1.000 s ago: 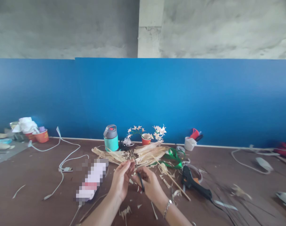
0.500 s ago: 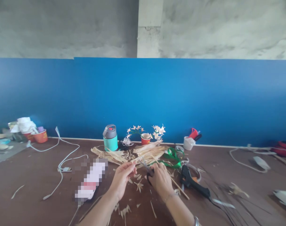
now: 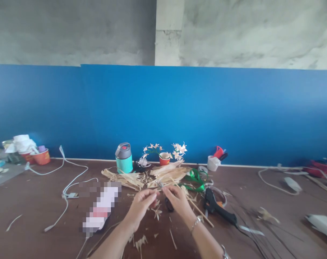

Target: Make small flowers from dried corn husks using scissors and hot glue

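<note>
My left hand (image 3: 142, 207) is closed in a pinch at the centre of the table, on something too small to make out. Right beside it, my right hand (image 3: 179, 202) holds the scissors (image 3: 169, 205), whose black handle hangs under the palm and whose blade tips show above the fingers. Both hands' fingertips nearly meet. Pale dried husks (image 3: 169, 173) lie just behind them, and a thin stick (image 3: 201, 211) slants beside my right hand. Small cut pieces and a star-shaped husk flower (image 3: 157, 214) lie below the hands.
A turquoise flask (image 3: 124, 162) and a red cup (image 3: 164, 159) with husk flowers stand behind. Green ribbon (image 3: 197, 181) and a black glue gun (image 3: 220, 208) lie right. A blurred phone-like object (image 3: 102, 210) and white cables (image 3: 68, 190) lie left. A white cup (image 3: 213, 163) holds tools.
My right hand has turned and moved its fingertips left, up to my left fingertips. The scissors' blades, spread out in view before, are now mostly hidden. The whole view has shifted slightly.
</note>
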A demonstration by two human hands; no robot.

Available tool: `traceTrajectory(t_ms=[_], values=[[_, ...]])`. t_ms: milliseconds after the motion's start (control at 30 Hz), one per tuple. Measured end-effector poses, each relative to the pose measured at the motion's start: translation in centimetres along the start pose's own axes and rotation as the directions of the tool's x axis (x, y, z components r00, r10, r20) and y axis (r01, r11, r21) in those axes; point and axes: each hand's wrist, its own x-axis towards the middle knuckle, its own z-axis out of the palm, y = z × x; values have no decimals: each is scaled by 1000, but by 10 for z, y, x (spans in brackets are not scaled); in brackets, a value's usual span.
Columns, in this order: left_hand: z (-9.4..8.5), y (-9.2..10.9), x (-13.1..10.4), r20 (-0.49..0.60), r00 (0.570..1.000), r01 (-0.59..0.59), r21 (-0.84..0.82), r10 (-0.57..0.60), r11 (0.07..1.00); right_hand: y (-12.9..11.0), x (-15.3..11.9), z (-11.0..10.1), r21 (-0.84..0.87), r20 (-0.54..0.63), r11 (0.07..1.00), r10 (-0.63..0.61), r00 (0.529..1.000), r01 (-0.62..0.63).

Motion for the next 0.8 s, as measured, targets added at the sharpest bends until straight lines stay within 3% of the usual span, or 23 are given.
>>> traceTrajectory(t_ms=[67,167,400,533,800], values=[[1,0,0,12,1000,-15,81,14,997,-9,-3,5,176,59,984,5,998,-15],[2,-2,0,69,998,-24,133,15,991,-16,-6,8,250,46,967,33,998,-43],[-1,-11,3,156,985,78,-53,-69,996,-14,-5,9,519,88,842,120,989,-149],[-1,-13,3,151,977,171,-155,-148,973,-15,-5,8,557,124,808,149,981,-193],[-1,-10,3,137,975,195,-161,-173,968,-17,-4,8,520,89,843,110,990,-141]])
